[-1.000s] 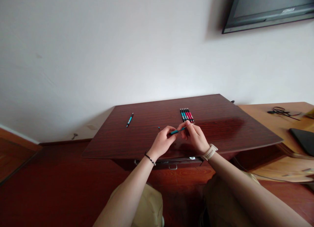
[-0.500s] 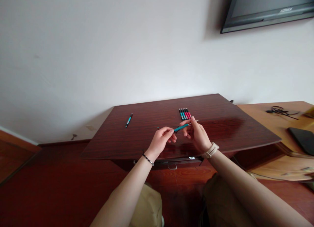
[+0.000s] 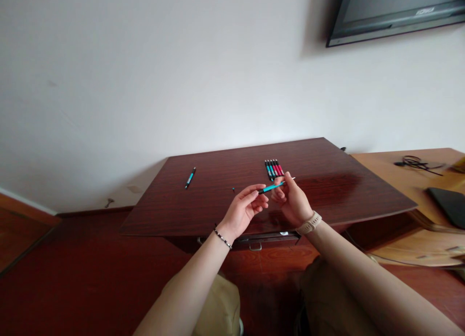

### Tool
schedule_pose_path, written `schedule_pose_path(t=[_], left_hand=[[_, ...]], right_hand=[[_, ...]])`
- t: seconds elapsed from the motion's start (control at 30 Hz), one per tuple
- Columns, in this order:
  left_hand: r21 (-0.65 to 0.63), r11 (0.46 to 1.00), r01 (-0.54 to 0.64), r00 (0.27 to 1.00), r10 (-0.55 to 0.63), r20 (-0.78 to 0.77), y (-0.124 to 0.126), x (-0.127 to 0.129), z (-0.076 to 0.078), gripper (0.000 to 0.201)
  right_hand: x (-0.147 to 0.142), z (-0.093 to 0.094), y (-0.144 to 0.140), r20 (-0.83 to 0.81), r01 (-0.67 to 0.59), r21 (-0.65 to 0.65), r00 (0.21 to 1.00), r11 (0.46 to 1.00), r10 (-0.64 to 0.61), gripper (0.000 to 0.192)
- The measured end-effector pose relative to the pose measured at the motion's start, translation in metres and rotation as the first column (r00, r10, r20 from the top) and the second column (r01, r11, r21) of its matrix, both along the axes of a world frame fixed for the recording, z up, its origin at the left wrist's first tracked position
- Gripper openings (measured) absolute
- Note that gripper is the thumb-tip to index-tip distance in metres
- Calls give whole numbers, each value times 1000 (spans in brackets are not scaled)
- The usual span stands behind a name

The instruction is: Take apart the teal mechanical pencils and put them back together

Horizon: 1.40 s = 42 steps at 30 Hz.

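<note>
Both of my hands meet over the near middle of a dark red-brown table point(image 3: 327, 195). My left hand point(image 3: 244, 211) pinches the dark left end of a teal pen point(image 3: 271, 187). My right hand point(image 3: 293, 201) grips the same pen near its pale right tip, which sticks out past my fingers. The pen is lifted off the table and tilted up to the right. Just behind my hands lies a tight row of several pens point(image 3: 274, 168), teal and red. A single teal pen point(image 3: 190, 177) lies alone at the table's left. A tiny dark piece point(image 3: 233, 189) rests left of my hands.
A drawer handle point(image 3: 255, 247) shows under the table's front edge. To the right stands a lighter wooden desk point(image 3: 399, 174) with a coiled black cable point(image 3: 414, 163) and a black flat device point(image 3: 448, 205). A wall-mounted screen point(image 3: 395, 11) hangs at the upper right.
Both hands have lifted slightly and shifted right with the teal pen. The pen's right end now tilts up more, and its pale tip shows beyond my right fingers.
</note>
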State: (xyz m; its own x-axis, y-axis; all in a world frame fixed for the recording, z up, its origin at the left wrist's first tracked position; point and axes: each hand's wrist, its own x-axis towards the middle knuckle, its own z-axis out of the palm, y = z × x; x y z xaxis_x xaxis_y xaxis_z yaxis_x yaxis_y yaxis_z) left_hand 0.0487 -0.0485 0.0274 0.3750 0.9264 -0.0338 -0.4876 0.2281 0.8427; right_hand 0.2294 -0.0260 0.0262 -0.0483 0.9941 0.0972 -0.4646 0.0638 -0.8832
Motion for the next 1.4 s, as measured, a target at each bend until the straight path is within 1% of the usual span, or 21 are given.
schedule_pose_path(t=[0.23,0.5,0.67,0.73,0.8,0.87,0.9,0.93,0.97,1.03,1.1,1.13,1.17,1.2,1.27,1.33,1.4], left_hand=[[16,1000,-8,1000,8,-23,-2,0,0,40],[35,999,-17,999,16,38,1,-5,-2,34],[37,999,-33,998,31,57,0,-5,-3,34],[49,999,-19,999,18,32,0,-5,-2,34],[80,997,-18,999,20,-26,2,-6,0,34],[170,984,-53,986,78,-147,6,-10,2,32],[243,967,-82,964,139,-228,9,-14,3,31],[333,936,-115,919,227,-322,13,-19,4,30],[430,892,-142,849,333,-411,17,-25,4,27],[604,781,-158,662,538,-522,25,-39,1,19],[744,661,-98,444,698,-562,33,-52,-4,14],[782,622,-43,352,742,-571,36,-57,-8,17],[805,593,5,272,774,-572,39,-61,-11,21],[814,579,47,202,793,-575,41,-64,-15,26],[805,583,107,99,800,-592,44,-66,-21,32],[780,610,139,33,785,-619,46,-65,-25,32],[754,637,161,-11,765,-644,48,-61,-27,27]], right_hand=[[0,2,-1,-44,-25,-5,999,1000,25,50],[-3,2,-3,-163,-81,-24,984,996,76,46],[-2,4,-6,-202,-147,-58,970,987,133,47],[-2,4,-6,-214,-136,-63,969,989,120,46],[-3,5,-6,-224,-103,-63,971,993,87,46],[-3,4,-5,-229,-63,-64,972,996,47,46],[-2,4,-5,-231,-47,-65,972,997,31,46],[-2,3,-4,-234,-34,-66,972,997,17,46],[-1,3,-3,-237,-24,-66,971,998,8,46],[1,1,-2,-251,-16,-71,968,997,-2,46],[2,0,-1,-273,-17,-83,962,996,-6,45],[3,-1,0,-283,-21,-91,959,996,-5,45],[3,-1,0,-292,-26,-97,956,995,-3,44],[3,-1,0,-301,-31,-102,954,994,-1,44],[2,-1,0,-317,-39,-106,948,994,4,43],[2,0,0,-334,-47,-103,943,994,10,42],[1,0,0,-343,-52,-101,939,994,15,41]])
